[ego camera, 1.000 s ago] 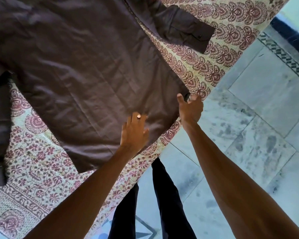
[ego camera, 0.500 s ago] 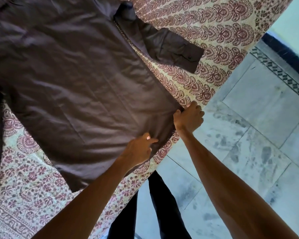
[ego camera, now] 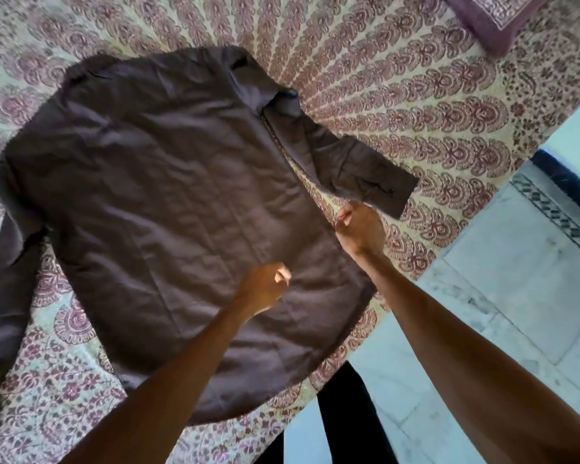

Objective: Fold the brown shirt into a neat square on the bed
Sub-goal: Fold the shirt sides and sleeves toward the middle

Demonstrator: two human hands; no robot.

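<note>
The brown shirt (ego camera: 168, 202) lies spread flat on the patterned bedsheet (ego camera: 399, 95), collar far from me and rounded hem near the bed's edge. Its right sleeve (ego camera: 359, 162) angles out to the right with the cuff showing. The left sleeve (ego camera: 4, 296) hangs down along the left side. My left hand (ego camera: 265, 288) hovers over the lower middle of the shirt with its fingers curled shut. My right hand (ego camera: 360, 229) is closed at the shirt's right side edge, just below the cuff, and seems to pinch that edge.
The bed's edge runs diagonally at the lower right, with a pale tiled floor (ego camera: 503, 283) beyond it. My dark trouser legs (ego camera: 345, 420) stand against the bed. A purple pillow corner (ego camera: 493, 18) lies at the top right.
Both hands have left the hem corner and moved up the shirt. The view has tilted up, so the whole shirt and collar now show.
</note>
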